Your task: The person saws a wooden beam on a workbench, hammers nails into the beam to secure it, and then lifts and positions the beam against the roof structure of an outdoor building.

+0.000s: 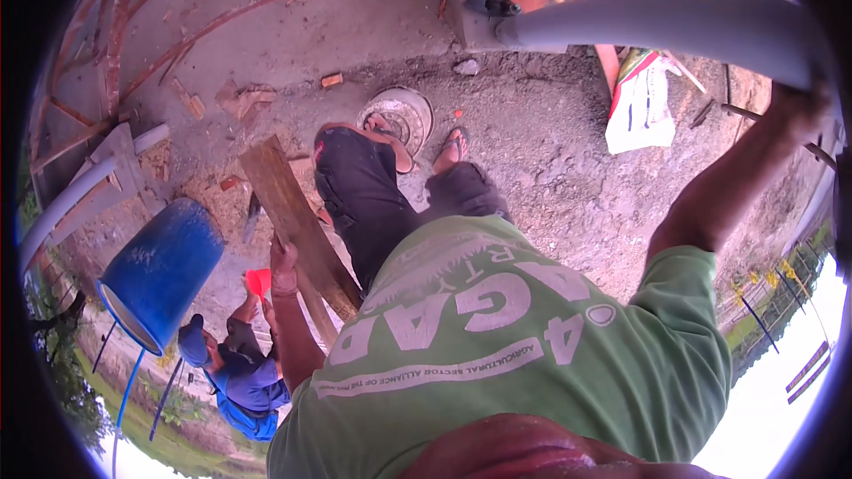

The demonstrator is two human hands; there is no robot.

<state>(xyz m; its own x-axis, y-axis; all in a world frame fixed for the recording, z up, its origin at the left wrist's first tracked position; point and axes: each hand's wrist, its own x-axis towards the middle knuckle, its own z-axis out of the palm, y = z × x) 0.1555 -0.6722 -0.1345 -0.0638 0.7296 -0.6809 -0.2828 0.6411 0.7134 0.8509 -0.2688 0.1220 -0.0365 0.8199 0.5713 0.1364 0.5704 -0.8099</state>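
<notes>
Left hand (284,259) is wrapped around the edge of a worn wooden plank (293,213), fingers curled shut on it, gripping roughly mid-length; plank runs diagonally, its upper end up and to the left of the grip, its lower end down and to the right of it, close against the person's dark trouser leg (359,204). A second thinner board (317,306) shows just below the grip, touching or right beside the plank, cannot tell which. Right hand (799,106) is raised high and closed over a thick grey pipe (657,22); the pipe extends leftward from that grip, its open end far to the left of the hand, over a concrete block (475,0). Fingers partly hidden behind the pipe, so the exact wrap is unclear, but the hand is clamped on it. Below the left grip, a second person in blue clothes (244,377) crouches, holding something red (258,281) just beside the gripping hand. Left of that, a blue barrel (164,270) lies tilted. Sandalled feet (417,146) stand on gravelly ground near a round concrete disc (404,111). A white sack (641,106) lies below the pipe, well left of the right grip.
</notes>
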